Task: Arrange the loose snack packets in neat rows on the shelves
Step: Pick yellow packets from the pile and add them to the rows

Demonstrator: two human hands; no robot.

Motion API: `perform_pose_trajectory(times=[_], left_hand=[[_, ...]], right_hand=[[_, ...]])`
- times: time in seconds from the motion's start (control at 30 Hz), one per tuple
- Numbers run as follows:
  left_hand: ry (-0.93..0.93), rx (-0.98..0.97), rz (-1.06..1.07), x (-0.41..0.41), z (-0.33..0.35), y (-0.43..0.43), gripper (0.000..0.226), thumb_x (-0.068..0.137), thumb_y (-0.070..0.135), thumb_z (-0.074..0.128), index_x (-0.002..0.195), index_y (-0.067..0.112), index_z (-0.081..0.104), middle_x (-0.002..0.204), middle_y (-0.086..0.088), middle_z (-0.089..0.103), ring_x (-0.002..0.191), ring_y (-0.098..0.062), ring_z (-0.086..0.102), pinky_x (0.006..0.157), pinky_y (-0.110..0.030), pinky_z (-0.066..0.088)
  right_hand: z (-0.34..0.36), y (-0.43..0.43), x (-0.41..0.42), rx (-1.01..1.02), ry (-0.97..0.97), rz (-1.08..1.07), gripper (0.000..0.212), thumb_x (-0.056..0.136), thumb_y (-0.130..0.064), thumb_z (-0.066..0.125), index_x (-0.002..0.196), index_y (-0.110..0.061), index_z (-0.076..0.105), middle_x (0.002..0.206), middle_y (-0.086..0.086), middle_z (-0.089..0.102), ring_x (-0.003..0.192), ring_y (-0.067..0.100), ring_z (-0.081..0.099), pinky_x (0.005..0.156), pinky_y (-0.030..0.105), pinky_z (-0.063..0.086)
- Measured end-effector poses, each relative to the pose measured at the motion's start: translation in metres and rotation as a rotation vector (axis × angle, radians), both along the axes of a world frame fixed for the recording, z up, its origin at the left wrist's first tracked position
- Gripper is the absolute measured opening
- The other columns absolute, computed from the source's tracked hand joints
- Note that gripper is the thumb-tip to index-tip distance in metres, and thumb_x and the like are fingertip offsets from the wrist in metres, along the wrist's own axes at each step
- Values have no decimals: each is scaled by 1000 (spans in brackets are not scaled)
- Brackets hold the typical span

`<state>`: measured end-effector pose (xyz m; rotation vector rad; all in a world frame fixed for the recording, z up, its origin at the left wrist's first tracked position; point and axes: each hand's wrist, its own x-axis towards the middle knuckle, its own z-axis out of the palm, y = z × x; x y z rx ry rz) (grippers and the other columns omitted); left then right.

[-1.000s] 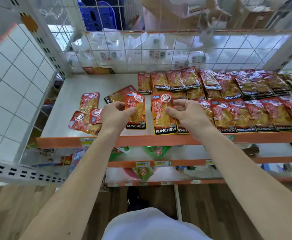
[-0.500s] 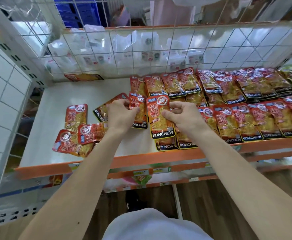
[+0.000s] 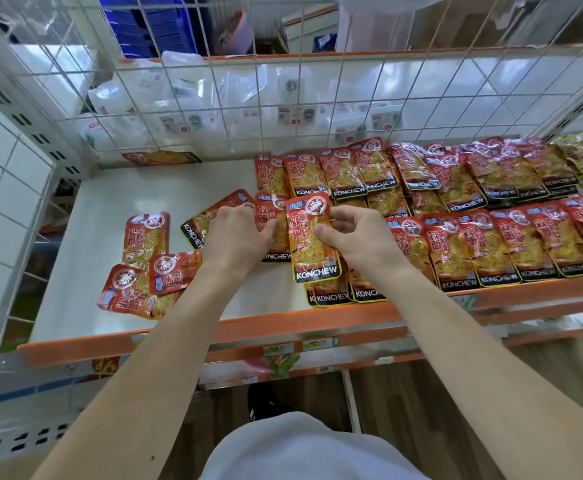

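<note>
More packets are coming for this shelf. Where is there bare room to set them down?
There is bare shelf at the back left, bordered by the wire grid, the back row and the loose packets. A strip runs along the orange lip, between the loose packets and the front stack. From the right hand rightward, rows fill it.

The shelf [image 3: 110, 209] lies bare across its back-left, open over its orange front lip [image 3: 283, 327]. A wire grid [image 3: 283, 98] closes its rear, a side panel [image 3: 6, 202] its left. Loose packets [image 3: 141, 271] clutter its front-left; packet rows [image 3: 491, 209] cover its right. Mid-shelf, the left hand [image 3: 238, 237] gripping a rear packet [image 3: 266, 214] and the right hand [image 3: 362, 237] pinching a front packet [image 3: 312, 244] block passage.
</note>
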<state>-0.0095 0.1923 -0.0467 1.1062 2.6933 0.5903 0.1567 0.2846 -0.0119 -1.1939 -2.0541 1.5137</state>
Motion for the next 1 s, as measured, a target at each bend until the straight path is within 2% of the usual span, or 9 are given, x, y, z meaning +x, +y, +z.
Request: perform_pose_trajectory(times=[0.2,0.3,0.4,0.5,0.6,0.73,0.8,0.9,1.0], left_hand=[[-9,174,51,-4,7,-22,47,98,38,58,69,3,68,63,-10,61,62,-25,51,64,-32,40],[19,221,71,-8,6,-34,44,97,37,59,69,4,68,62,-9,63,59,-23,51,61,-29,35],[38,263,73,-14,6,-45,42,97,34,61,67,5,65,58,-5,57,57,-23,53,60,-29,35],[53,286,50,-18,5,-55,40,97,31,61,67,3,66,57,-6,57,56,-24,54,61,-33,43],[79,333,25,-21,3,-63,37,96,27,63,68,2,66,59,-8,61,55,-23,54,61,-36,48],[100,337,-73,-18,-6,-69,25,93,29,64,88,5,69,83,-8,67,73,-24,62,68,-38,55],[125,324,-161,-11,-11,-71,29,91,36,61,99,9,70,95,-7,67,86,-26,63,75,-41,55],[202,209,-249,1,-16,-72,48,88,52,57,119,18,68,116,-4,66,109,-27,60,92,-44,45],[217,96,-288,12,-20,-72,57,85,63,50,127,27,64,136,-3,60,128,-25,52,105,-47,29]], right_hand=[[0,-10,-14,101,-75,58,36,86,-23,76,119,-12,68,105,-1,71,96,11,66,92,36,56],[-2,-20,-27,180,-131,77,44,86,-25,76,125,-11,65,109,1,68,97,12,62,94,31,52],[-2,-32,-38,276,-182,78,49,88,-25,73,133,-11,58,99,0,62,95,15,59,86,26,47],[-7,-43,-44,411,-243,84,47,90,-22,71,133,-11,56,98,6,65,97,23,62,91,37,50],[-16,-48,-47,554,-300,71,37,90,-25,70,123,-9,62,104,9,69,103,29,62,91,43,51],[-25,-51,-45,735,-505,75,40,90,-41,66,119,-13,64,118,7,59,116,28,44,97,37,39],[-27,-52,-43,750,-546,69,37,89,-43,66,113,-14,66,120,6,55,117,28,40,97,37,39],[-30,-51,-40,757,-483,71,32,89,-41,68,109,-16,67,119,4,54,117,26,39,97,38,39],[-30,-44,-28,789,-394,116,27,91,-32,65,115,-21,67,128,-1,54,125,22,38,98,39,33]])
